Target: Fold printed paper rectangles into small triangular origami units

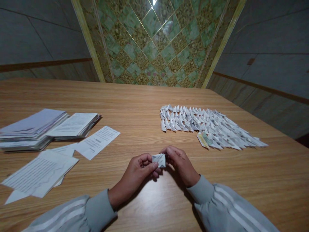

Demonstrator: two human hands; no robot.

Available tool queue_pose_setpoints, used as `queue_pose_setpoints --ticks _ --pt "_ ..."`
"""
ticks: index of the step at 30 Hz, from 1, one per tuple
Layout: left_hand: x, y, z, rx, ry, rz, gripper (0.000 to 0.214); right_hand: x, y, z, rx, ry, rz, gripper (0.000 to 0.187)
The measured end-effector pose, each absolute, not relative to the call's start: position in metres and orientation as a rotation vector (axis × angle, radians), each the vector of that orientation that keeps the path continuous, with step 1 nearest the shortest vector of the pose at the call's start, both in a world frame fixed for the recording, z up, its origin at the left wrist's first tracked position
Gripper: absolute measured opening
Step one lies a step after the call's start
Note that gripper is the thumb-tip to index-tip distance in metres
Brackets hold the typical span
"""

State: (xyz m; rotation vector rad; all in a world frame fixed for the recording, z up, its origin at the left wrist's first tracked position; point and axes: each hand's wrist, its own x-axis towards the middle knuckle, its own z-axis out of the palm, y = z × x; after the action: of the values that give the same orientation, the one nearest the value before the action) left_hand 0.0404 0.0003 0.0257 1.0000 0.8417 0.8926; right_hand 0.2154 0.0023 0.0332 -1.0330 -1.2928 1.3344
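A small folded piece of white printed paper is pinched between both my hands just above the wooden table. My left hand grips its left side with thumb and fingers closed. My right hand holds its right edge, fingers curled over it. Both wrists rest near the table's front edge, in grey sleeves with white stripes.
Several rows of small folded paper pieces lie at the right. At the left are stacks of printed sheets and loose cut paper slips, one slip nearer the middle. A tiled floor lies beyond the table.
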Motion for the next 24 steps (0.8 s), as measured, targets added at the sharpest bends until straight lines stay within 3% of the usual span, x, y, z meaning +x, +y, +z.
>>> queue_pose_setpoints --ticks 12,18,24 --pt "0.037 -0.003 0.028 1.088 0.811 0.92 0.031 0.213 -0.003 0.038 -1.004 -1.331 1.333 0.039" --pt "0.033 -0.001 0.026 1.359 0.872 0.933 0.015 0.216 -0.002 0.033 -1.029 -1.486 1.135 0.028" --pt "0.025 -0.001 0.028 1.755 0.938 1.085 0.014 0.215 -0.001 0.034 -0.969 -1.65 0.99 0.017"
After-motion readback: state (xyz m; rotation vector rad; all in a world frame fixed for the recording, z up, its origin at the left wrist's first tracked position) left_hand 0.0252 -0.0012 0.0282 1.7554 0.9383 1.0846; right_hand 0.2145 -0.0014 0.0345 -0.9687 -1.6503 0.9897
